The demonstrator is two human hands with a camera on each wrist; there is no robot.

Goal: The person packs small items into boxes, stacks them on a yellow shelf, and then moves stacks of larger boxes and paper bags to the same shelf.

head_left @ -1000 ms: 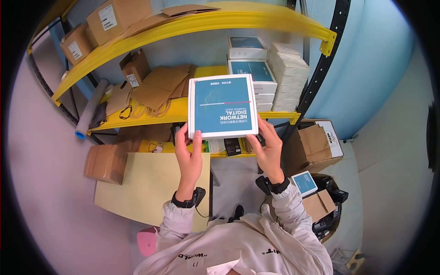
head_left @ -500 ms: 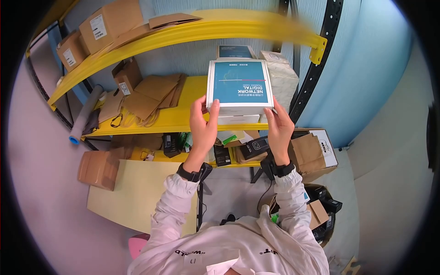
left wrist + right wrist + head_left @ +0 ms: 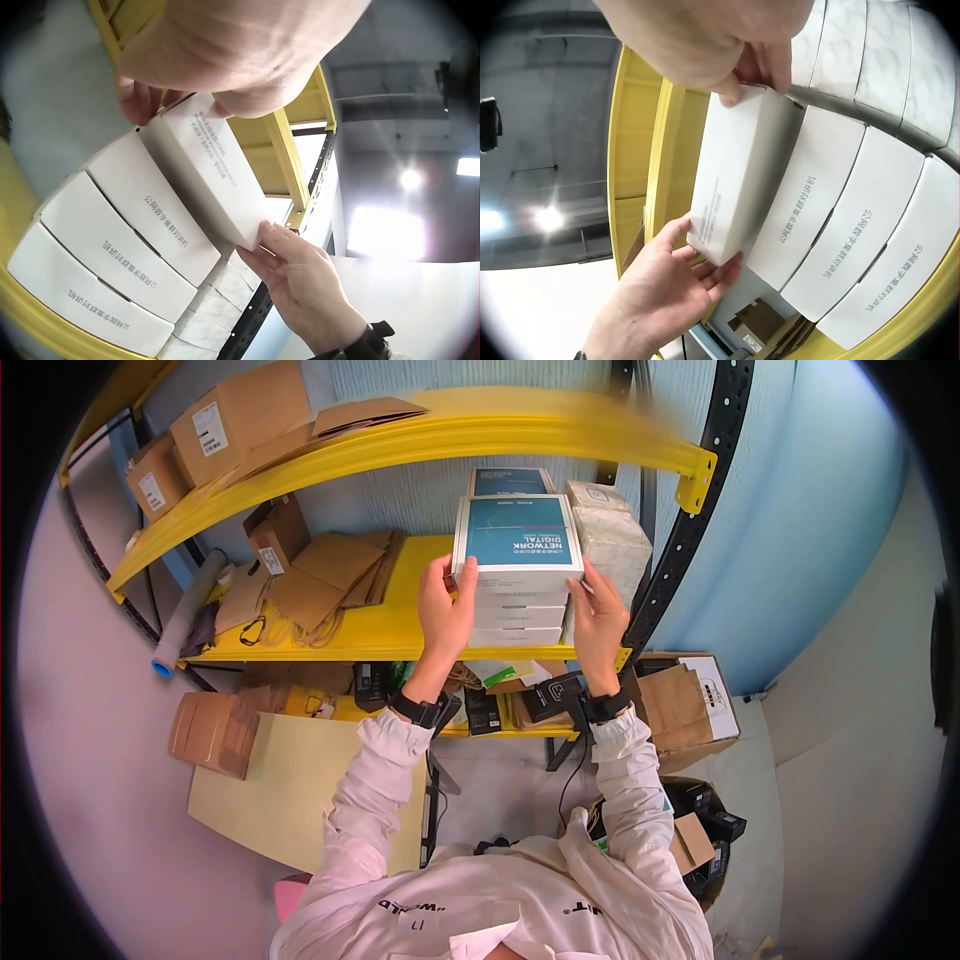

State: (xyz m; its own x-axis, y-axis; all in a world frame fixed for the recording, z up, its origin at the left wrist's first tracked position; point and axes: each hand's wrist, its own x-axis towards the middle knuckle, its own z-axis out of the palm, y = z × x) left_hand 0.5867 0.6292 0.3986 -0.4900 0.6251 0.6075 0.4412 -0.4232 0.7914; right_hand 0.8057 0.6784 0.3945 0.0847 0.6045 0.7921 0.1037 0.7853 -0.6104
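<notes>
A white box with a blue top (image 3: 515, 532), lettered "NETWORK DIGITAL", is gripped at its two sides by both hands. My left hand (image 3: 447, 615) holds the left front corner, thumb up at the edge. On the opposite corner my right hand (image 3: 599, 622) pinches the box's side. Below it stands a stack of like white boxes (image 3: 516, 616) on the yellow shelf. In the left wrist view the held box (image 3: 214, 165) tilts over the top one of the stack (image 3: 150, 199), with a dark wedge of space between them. The right wrist view shows that wedge too.
Wrapped white packages (image 3: 607, 530) are stacked close on the right. Behind stands another blue-topped box (image 3: 510, 481). Flat brown cardboard (image 3: 325, 575) lies to the left. An upper yellow shelf beam (image 3: 450, 425) spans above, and a black upright post (image 3: 690, 520) rises at the right.
Both hands have carried the box forward and to the right, from in front of the shelf to above the stack. Over the last half second it has come down closer to the stack.
</notes>
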